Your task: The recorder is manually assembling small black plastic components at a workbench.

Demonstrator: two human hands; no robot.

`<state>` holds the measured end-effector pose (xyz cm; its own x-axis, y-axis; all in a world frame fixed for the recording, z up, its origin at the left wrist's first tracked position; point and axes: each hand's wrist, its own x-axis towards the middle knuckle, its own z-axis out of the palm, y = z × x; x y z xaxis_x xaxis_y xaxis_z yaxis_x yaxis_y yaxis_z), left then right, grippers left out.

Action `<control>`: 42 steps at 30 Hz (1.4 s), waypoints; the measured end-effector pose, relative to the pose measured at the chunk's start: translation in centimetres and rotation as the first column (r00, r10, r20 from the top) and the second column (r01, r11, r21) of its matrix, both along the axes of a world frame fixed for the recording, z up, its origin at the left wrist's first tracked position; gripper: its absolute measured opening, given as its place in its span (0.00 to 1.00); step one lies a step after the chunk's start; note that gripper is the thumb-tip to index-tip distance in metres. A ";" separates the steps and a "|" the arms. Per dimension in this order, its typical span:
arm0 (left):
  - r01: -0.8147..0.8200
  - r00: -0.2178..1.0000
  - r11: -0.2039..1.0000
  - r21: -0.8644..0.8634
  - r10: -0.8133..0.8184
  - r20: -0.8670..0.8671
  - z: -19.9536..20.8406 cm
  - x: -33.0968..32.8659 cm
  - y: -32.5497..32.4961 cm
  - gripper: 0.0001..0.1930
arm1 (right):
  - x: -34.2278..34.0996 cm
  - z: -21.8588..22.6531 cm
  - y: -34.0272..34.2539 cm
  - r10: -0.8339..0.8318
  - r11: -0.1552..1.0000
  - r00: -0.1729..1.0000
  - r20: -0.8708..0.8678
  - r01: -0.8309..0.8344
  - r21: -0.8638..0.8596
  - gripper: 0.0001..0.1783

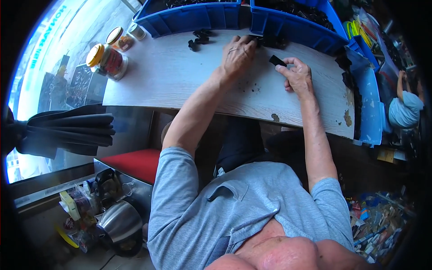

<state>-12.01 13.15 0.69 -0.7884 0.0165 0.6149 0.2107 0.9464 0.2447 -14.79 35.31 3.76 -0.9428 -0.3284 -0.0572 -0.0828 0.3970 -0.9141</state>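
Between the thumb and fingers of my right hand (299, 77) is a small flat black plastic piece (276, 60), held just above the table. My left hand (238, 53) reaches to the far side of the table, its fingers curled down at the edge of a pile of black plastic parts (272, 42). Its fingertips are mostly hidden, so what they grip cannot be made out. A few more black parts (201, 37) lie loose to the left of that hand. The pale wood-grain table (166, 74) is under both hands.
Two blue bins (193, 19) of black parts line the far edge. Jars, one with a yellow lid (95, 55), stand at the left. A light blue crate (370, 96) adjoins the right edge. A steel kettle (120, 220) is lower left. Another person (405, 108) is far right.
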 end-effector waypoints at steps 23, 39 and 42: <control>-0.297 0.929 0.931 -0.211 0.333 0.163 1.9 6.4 -12.7 0.16 | -1.0 -1.0 0.4 0.007 0.999 1.000 0.023 -0.007 -0.034 0.19; -0.174 0.981 0.984 0.026 0.172 0.089 0.7 10.3 -8.4 0.08 | -1.3 -0.2 0.9 -0.004 0.992 0.992 0.123 0.019 -0.122 0.25; -0.154 0.984 0.988 0.016 0.152 0.096 0.5 11.2 -6.9 0.07 | -1.7 0.6 1.3 -0.067 0.983 0.962 0.264 0.109 -0.150 0.25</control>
<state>-0.80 6.24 1.23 -0.8348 -0.1221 0.5368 0.0392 0.9594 0.2792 -16.47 36.56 4.37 -0.9288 -0.2697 -0.2543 0.1917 0.2377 -0.9522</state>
